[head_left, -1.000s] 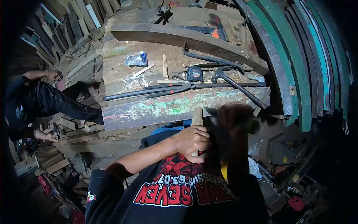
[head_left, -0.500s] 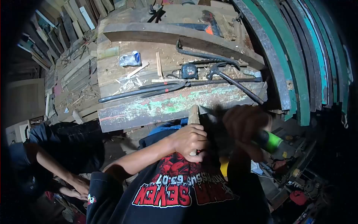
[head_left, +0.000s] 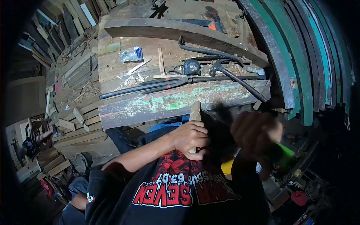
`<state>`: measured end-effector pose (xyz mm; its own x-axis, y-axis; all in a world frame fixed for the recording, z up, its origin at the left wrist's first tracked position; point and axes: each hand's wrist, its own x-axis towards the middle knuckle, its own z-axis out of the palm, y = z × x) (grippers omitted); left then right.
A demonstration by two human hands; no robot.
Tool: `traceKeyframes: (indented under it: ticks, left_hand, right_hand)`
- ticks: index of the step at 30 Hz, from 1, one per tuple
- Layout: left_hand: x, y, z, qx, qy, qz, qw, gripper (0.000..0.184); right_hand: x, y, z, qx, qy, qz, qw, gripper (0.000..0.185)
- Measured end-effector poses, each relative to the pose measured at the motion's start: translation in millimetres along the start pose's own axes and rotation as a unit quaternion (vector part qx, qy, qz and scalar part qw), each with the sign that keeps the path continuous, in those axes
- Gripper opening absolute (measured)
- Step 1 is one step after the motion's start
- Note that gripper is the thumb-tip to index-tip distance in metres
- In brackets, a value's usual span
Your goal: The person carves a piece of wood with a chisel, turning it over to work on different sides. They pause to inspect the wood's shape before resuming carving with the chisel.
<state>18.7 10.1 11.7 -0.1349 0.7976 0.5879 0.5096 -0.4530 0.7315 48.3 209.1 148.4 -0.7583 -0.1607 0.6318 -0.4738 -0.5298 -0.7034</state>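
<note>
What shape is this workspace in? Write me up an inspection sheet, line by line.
Surface: wooden bench, strewn with shavings; painted plank along its near edge.
Job's things: pale wood piece; green-ended tool, blurred.
Clutter: tape measure, hammer, long-handled pincers, crumpled plastic.
Hands: left hand grips the pale wood piece; right hand, blurred, apparently closed around the green-ended tool.
Cables: nothing seen on the bench.
Surroundings: green-painted boards at right; another person, partly visible, lower left.

Head-worn view, forward and down, hands (head_left: 190,138) near
</note>
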Motion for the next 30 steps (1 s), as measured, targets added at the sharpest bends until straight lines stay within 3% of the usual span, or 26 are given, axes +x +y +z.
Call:
traceKeyframes:
  ticks: [2,4,6,8,11,14,16,18,19,21,23,25,27,30]
  left_hand:
    - [-2,-1,0,-0.006,-0.007,-0.002,1.000,0.026]
    - [-2,-1,-2,-0.003,-0.019,-0.006,1.000,0.027]
    - [-5,-2,1,-0.017,0.006,0.007,1.000,0.022]
    - [-1,-4,0,-0.022,0.036,0.024,0.999,0.022]
    - [-5,-1,-4,-0.005,0.006,-0.005,1.000,0.023]
    - [-3,0,-4,-0.014,0.013,0.003,1.000,0.022]
    - [1,-1,-4,-0.016,0.019,0.007,1.000,0.020]
    - [2,-1,-3,-0.014,0.019,0.009,1.000,0.020]
    - [1,-2,-3,-0.012,0.018,0.009,1.000,0.020]
    - [1,-3,-3,-0.015,0.030,0.016,0.999,0.020]
    - [2,-3,-2,-0.016,0.032,0.016,0.999,0.021]
    - [1,-3,-7,-0.013,0.015,0.003,1.000,0.021]
    - [-2,0,-5,-0.020,0.012,0.000,1.000,0.019]
    - [-1,-4,-3,-0.019,0.017,0.008,1.000,0.018]
  right_hand:
    - [18,-20,3,-0.035,-0.031,-0.030,0.998,0.051]
    - [-10,1,-3,0.003,0.013,0.034,0.999,0.036]
    - [-40,22,1,-0.042,0.091,0.128,0.987,0.027]
    - [-63,40,24,-0.176,0.192,0.244,0.934,0.030]
    - [-68,43,-3,-0.190,0.176,0.185,0.948,0.032]
    - [-13,7,-9,-0.035,0.059,0.009,0.998,0.039]
    - [8,-10,-8,-0.025,0.008,-0.043,0.999,0.041]
    - [18,-14,-12,-0.027,-0.040,-0.031,0.998,0.039]
    - [-11,4,7,-0.017,0.191,0.042,0.981,0.039]
    - [-43,61,33,-0.229,0.390,0.079,0.888,0.037]
    - [-47,77,24,-0.346,0.307,0.071,0.884,0.036]
    - [-63,58,-11,-0.143,0.211,0.123,0.959,0.034]
    - [-36,26,-19,-0.060,0.116,0.081,0.988,0.038]
    - [4,-23,-33,-0.076,-0.040,0.019,0.996,0.035]
